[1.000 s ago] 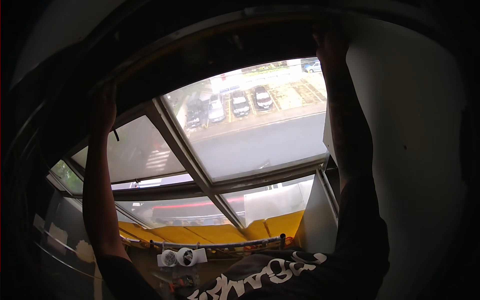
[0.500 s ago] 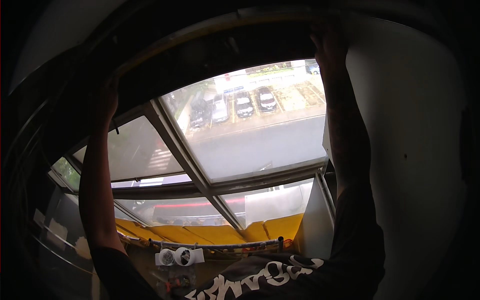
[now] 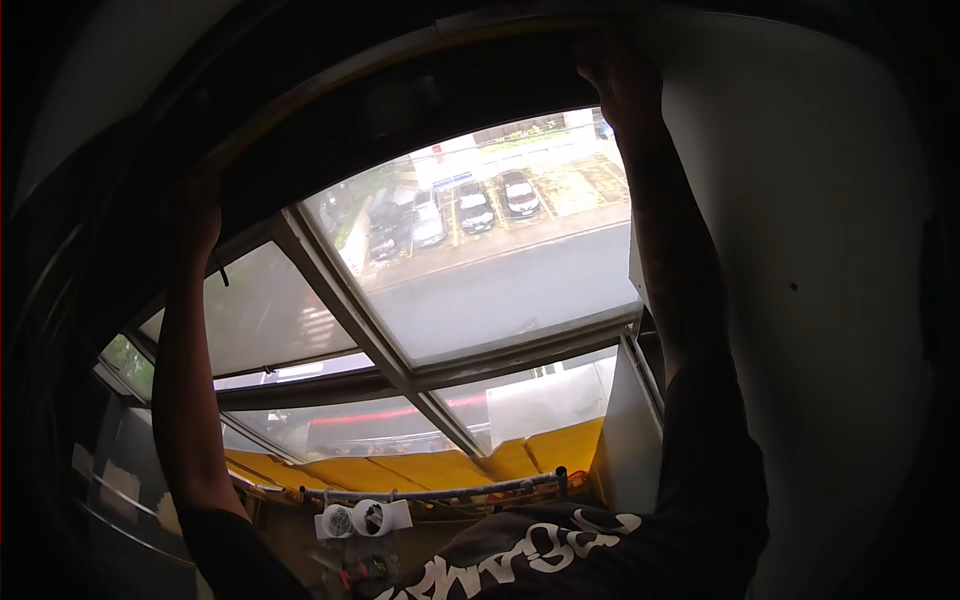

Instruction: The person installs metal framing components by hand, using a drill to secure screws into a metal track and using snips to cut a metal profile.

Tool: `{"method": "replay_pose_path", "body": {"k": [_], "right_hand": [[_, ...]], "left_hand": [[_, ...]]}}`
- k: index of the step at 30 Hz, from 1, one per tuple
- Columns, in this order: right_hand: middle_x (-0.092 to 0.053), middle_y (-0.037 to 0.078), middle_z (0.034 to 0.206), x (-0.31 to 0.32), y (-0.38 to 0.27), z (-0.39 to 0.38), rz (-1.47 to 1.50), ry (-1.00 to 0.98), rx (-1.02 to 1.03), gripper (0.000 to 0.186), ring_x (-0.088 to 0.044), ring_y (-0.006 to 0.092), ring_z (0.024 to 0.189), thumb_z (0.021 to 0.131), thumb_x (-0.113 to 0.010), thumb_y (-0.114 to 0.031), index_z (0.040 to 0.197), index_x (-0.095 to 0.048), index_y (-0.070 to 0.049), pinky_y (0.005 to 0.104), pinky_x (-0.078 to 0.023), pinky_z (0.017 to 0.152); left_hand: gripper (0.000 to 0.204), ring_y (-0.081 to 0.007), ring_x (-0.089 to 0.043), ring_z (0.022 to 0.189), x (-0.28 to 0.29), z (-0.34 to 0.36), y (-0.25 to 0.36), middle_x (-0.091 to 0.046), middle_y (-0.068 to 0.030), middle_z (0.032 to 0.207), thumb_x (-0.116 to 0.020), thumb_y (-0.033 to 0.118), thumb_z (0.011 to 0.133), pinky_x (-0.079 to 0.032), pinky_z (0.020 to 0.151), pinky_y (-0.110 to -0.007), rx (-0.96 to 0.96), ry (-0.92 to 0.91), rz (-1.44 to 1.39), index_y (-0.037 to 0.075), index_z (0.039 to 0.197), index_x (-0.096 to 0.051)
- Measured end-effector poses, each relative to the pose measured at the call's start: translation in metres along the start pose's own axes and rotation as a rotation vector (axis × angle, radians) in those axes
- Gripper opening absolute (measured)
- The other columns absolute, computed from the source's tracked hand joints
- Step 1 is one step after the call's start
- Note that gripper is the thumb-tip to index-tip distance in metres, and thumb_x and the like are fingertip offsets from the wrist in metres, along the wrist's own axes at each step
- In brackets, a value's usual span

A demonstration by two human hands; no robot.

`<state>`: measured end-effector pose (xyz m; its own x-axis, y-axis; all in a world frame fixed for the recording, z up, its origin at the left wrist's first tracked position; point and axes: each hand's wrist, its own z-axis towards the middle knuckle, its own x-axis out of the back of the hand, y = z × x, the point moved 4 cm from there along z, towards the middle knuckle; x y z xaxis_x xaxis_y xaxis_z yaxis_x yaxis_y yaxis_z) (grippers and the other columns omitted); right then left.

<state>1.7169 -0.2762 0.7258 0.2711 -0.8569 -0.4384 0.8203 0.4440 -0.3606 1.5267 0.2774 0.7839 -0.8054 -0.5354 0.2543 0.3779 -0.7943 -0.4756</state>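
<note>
Both my arms are raised toward a long dark panel (image 3: pixel 400 115) that spans the top of the view, with a thin yellowish strip along its upper edge. At its right end my right hand (image 3: pixel 627 88) is closed on it, with the fingers bent against the panel. My left hand (image 3: pixel 200 205) is closed at the panel's left end; deep shadow hides most of its fingers. Below the panel is a framed window (image 3: pixel 500 270), with a parking lot and several parked cars outside.
A pale wall (image 3: pixel 810 250) rises close on my right. Under the window run yellow sheeting (image 3: pixel 400 468) and a grey pipe rail (image 3: pixel 440 494). White round containers (image 3: pixel 356 518) stand by the rail. Peeling grey panels (image 3: pixel 120 480) are at the lower left.
Both hands and the panel have shifted a little to the left. The window view has also slid slightly left as my head moves. My hold looks the same.
</note>
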Motion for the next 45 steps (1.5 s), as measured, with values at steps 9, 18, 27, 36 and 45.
{"method": "replay_pose_path", "body": {"k": [9, 18, 27, 36, 45], "right_hand": [[-0.068, 0.011, 0.105, -0.088, -0.073, -0.029, -1.385, -0.029, 1.249, 0.031, -0.066, 0.0287, 0.095, 0.091, -0.067, -0.03, 0.116, -0.066, -0.012, 0.0418, -0.052, 0.084], [-0.069, 0.005, 0.099, -0.127, -0.083, -0.006, -1.612, -0.435, 0.807, 0.022, -0.064, 0.0195, 0.096, 0.094, -0.059, -0.025, 0.112, -0.069, -0.019, 0.0388, -0.042, 0.094], [-0.068, 0.01, 0.103, -0.129, -0.078, -0.049, -1.392, -0.168, 1.247, 0.031, -0.066, 0.0246, 0.091, 0.091, -0.065, -0.032, 0.117, -0.065, -0.015, 0.0419, -0.049, 0.086], [-0.066, 0.016, 0.106, -0.07, 0.009, -0.036, 0.016, -0.062, -0.326, 0.038, -0.067, 0.0292, 0.097, 0.094, -0.065, -0.03, 0.12, -0.059, -0.004, 0.0406, -0.058, 0.074], [-0.06, 0.025, 0.116, -0.058, 0.031, -0.007, 0.303, 0.059, -0.115, 0.037, -0.065, 0.0367, 0.105, 0.1, -0.055, -0.023, 0.122, -0.05, 0.007, 0.0405, -0.06, 0.076]], "left_hand": [[0.029, -0.0307, -0.063, 0.109, 0.015, -0.004, 0.017, -0.065, -0.0117, 0.122, -0.048, 0.018, 0.1, -0.051, 0.092, -0.043, -0.056, 0.002, 0.121, 0.011, 0.124, -0.063], [0.032, -0.0358, -0.064, 0.103, 0.013, 0.002, 0.011, -0.067, -0.0169, 0.112, -0.046, 0.026, 0.102, -0.05, 0.09, -0.046, 0.059, 0.034, -0.141, 0.007, 0.123, -0.063], [0.037, -0.031, -0.061, 0.114, -0.01, -0.012, -0.034, -0.065, -0.0136, 0.121, -0.047, 0.028, 0.103, -0.047, 0.098, -0.041, 0.038, -0.062, -0.421, 0.007, 0.131, -0.058], [0.034, -0.0317, -0.065, 0.095, 0.025, -0.01, -0.017, -0.069, -0.0148, 0.098, -0.046, 0.03, 0.101, -0.048, 0.087, -0.042, 0.054, -0.276, -0.247, 0.005, 0.107, -0.068], [0.036, -0.0306, -0.066, 0.098, 0.015, -0.021, -0.021, -0.069, -0.0134, 0.105, -0.047, 0.035, 0.1, -0.048, 0.089, -0.041, 0.076, -0.323, -0.262, 0.007, 0.111, -0.068]]}}
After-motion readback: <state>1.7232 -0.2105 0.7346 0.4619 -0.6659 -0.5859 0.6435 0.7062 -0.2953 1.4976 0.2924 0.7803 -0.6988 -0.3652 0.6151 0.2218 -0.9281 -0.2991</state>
